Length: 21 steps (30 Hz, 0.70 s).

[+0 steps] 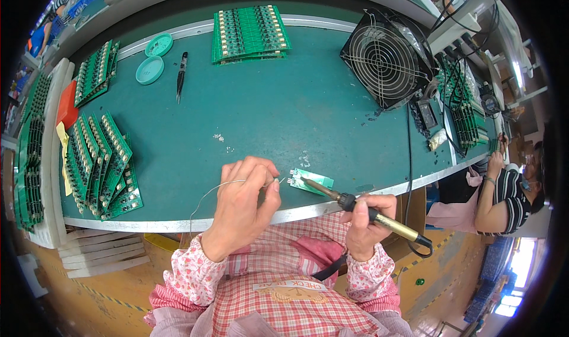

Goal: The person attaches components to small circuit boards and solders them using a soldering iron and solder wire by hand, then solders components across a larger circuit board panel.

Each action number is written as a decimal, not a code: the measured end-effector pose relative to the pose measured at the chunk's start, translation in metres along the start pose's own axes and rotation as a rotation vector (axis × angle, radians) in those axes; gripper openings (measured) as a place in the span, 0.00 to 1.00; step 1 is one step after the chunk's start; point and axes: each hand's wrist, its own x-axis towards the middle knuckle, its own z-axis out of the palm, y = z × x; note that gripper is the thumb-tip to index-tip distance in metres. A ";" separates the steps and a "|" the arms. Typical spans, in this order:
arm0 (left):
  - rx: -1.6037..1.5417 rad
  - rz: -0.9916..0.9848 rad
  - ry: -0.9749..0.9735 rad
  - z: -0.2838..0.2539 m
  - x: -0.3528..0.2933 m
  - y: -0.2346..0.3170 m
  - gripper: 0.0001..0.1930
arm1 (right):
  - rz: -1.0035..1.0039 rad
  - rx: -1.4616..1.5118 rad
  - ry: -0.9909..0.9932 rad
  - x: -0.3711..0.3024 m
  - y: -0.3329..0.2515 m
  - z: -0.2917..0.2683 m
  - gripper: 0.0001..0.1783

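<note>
My right hand (370,221) grips a soldering iron (394,225) by its dark handle, the tip pointing up and left. That tip reaches over a small green circuit board (317,181) lying near the bench's front edge, with pins at its left end. Left of the board, my left hand (246,200) is closed, thumb and forefinger pinching a thin solder wire (205,196). The wire's short end points toward the board's pins, and its long end curves down past the bench edge. Whether the iron's tip touches the board, I cannot tell.
Stacked green circuit boards stand at the left (98,165) and far middle (249,34). Tweezers (181,79) lie beside two turquoise round dishes (150,70). A black fan (385,61) stands far right, with a cable (409,153) running down. A co-worker (504,200) sits at the right.
</note>
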 end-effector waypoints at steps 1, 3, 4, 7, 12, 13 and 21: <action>-0.001 0.000 0.000 0.000 0.000 -0.001 0.03 | -0.021 -0.030 0.034 0.000 0.000 -0.003 0.11; -0.042 -0.037 0.018 0.001 0.000 -0.001 0.04 | -0.007 -0.012 0.062 0.001 -0.001 -0.005 0.11; -0.042 -0.037 0.019 0.001 0.000 -0.001 0.04 | 0.008 0.005 0.090 0.001 -0.002 -0.006 0.12; 0.023 0.001 -0.014 0.001 -0.001 -0.001 0.04 | 0.013 -0.012 0.059 0.000 -0.001 -0.006 0.12; 0.003 -0.008 0.025 0.002 -0.001 -0.002 0.04 | 0.017 -0.012 0.035 -0.002 -0.002 -0.005 0.12; 0.004 -0.006 0.026 0.001 -0.001 -0.001 0.04 | 0.006 -0.006 0.043 -0.002 -0.001 -0.005 0.11; 0.180 -0.070 0.036 -0.019 -0.007 -0.006 0.07 | -0.369 -0.373 -0.176 0.016 0.003 -0.012 0.19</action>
